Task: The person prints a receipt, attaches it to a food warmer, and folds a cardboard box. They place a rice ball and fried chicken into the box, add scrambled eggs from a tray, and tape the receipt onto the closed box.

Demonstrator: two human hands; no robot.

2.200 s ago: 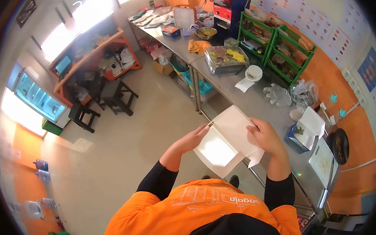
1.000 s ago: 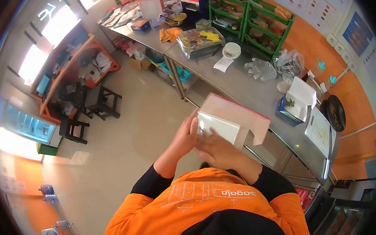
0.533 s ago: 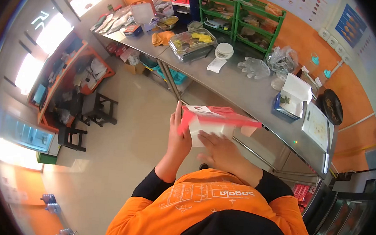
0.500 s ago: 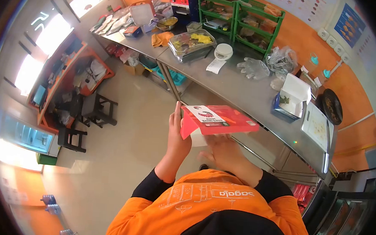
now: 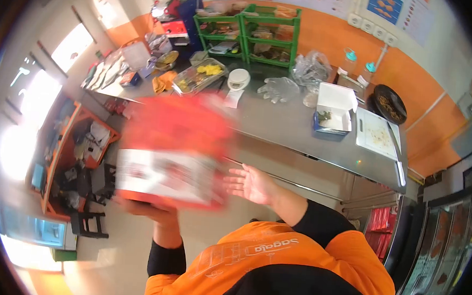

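Note:
A red cardboard food box [image 5: 178, 125] with a white printed label is held up in front of me, smeared by motion. My left hand [image 5: 151, 212] grips it at its lower edge, fingers mostly hidden behind and under the box. Just to the right of the box, my right hand [image 5: 252, 185] is open with fingers spread and palm showing. Nothing is in my right hand.
Along the steel counter [image 5: 280, 131] are a tray of food [image 5: 200, 76], a kitchen scale [image 5: 238, 79], plastic gloves [image 5: 279, 89], an open white box [image 5: 335, 107], a cutting board [image 5: 374, 135] with a knife [image 5: 395, 146], and green racks [image 5: 270, 36]. Stools [image 5: 88, 225] stand at left.
The red box has moved left and closer to me, and its top now faces me. My right hand has come away from it and opened. The view has swung right.

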